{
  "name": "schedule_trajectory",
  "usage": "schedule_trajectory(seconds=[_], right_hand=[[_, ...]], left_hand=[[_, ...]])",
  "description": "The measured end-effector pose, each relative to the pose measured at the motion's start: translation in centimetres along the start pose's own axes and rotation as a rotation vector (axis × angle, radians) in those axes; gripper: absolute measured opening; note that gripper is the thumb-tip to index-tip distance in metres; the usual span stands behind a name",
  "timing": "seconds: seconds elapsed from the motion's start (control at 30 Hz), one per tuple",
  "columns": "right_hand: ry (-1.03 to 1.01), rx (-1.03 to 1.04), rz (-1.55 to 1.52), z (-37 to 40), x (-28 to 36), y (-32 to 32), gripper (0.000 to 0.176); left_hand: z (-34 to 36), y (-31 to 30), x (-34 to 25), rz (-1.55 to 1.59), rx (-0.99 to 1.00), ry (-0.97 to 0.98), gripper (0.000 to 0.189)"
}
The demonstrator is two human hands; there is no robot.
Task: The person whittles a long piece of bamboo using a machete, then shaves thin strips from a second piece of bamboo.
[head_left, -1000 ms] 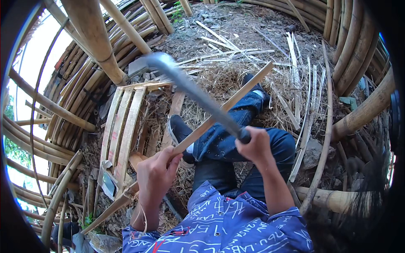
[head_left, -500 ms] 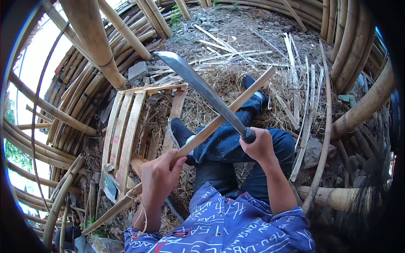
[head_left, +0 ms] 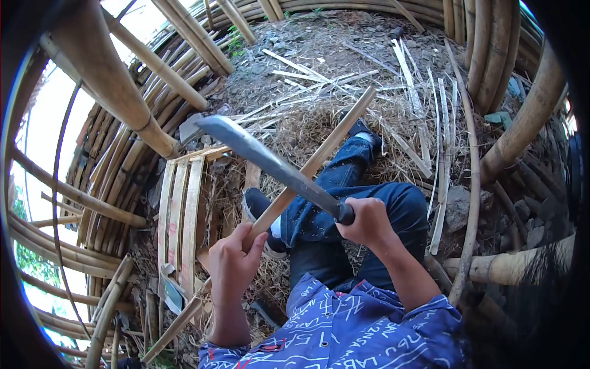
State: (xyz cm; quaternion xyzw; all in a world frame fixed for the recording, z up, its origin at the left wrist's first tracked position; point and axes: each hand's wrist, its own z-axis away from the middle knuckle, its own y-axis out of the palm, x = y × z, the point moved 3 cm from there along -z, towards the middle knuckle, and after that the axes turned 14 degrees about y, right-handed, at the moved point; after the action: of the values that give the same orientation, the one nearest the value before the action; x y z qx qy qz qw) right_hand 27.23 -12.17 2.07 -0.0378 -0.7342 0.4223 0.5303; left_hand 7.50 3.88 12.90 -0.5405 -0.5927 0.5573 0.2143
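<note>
My right hand (head_left: 369,222) is closed on the dark handle of a machete (head_left: 270,163), whose long curved blade points up and to the left. The blade crosses over a pale bamboo strip (head_left: 344,128) partway along its length. My left hand (head_left: 236,257) wraps round this strip with the thumb on top. From there the strip slants up and right over my legs, and its lower end (head_left: 175,329) runs down past my left forearm. I sit with my legs (head_left: 326,224) folded in front of me.
A wooden slatted crate (head_left: 178,209) stands on the left, with a small phone-like object (head_left: 173,295) by its lower end. Split bamboo strips (head_left: 344,83) and shavings litter the ground ahead. Thick bamboo poles (head_left: 101,77) rise on both sides; a rock (head_left: 456,208) lies at right.
The machete has come lower along the bamboo strip, closer to my left hand, and its blade lies flatter. The whole view has shifted slightly. Both hands keep their hold.
</note>
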Motion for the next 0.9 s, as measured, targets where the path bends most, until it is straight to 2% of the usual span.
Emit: schedule_trajectory(seconds=[0.17,0.33,0.4,0.43,0.47,0.57,0.6,0.7,0.87,0.9], right_hand=[[0.146,-0.136,-0.064,-2.9,-3.2,-1.1,0.019],[0.145,-0.075,-0.142,-1.3,-0.9,-1.2,0.02],[0.093,0.014,-0.108,-0.5,-0.2,-0.6,0.019],[0.027,0.01,-0.086,-0.3,0.1,-0.6,0.03],[0.022,0.01,-0.088,-0.1,0.3,-0.8,0.03],[0.007,0.201,-0.17,0.0,1.3,-1.2,0.055],[-0.014,0.212,-0.163,0.0,1.5,-1.2,0.055],[-0.022,0.339,-0.39,0.1,2.1,-1.5,0.048],[-0.126,0.36,-0.302,0.4,3.4,-2.6,0.049],[-0.188,0.291,-0.255,0.5,3.7,-2.7,0.049]], left_hand=[[0.6,-0.7,0.1,-0.02,-0.002,-0.027,0.021],[0.1,-0.5,-0.2,0.052,0.036,-0.135,0.025],[0.0,-0.2,0.0,0.063,0.026,-0.121,0.025],[-0.2,-0.1,0.1,0.072,0.012,-0.107,0.025],[-0.2,-0.1,0.1,0.069,0.008,-0.108,0.025],[0.1,-0.5,0.6,0.053,-0.02,-0.107,0.026],[0.2,-0.5,1.0,0.097,-0.008,-0.127,0.026],[0.4,-0.5,1.6,0.184,-0.048,-0.155,0.028],[0.5,-1.3,1.4,0.279,-0.107,-0.202,0.03],[0.6,-1.4,1.5,0.297,-0.125,-0.19,0.03]])
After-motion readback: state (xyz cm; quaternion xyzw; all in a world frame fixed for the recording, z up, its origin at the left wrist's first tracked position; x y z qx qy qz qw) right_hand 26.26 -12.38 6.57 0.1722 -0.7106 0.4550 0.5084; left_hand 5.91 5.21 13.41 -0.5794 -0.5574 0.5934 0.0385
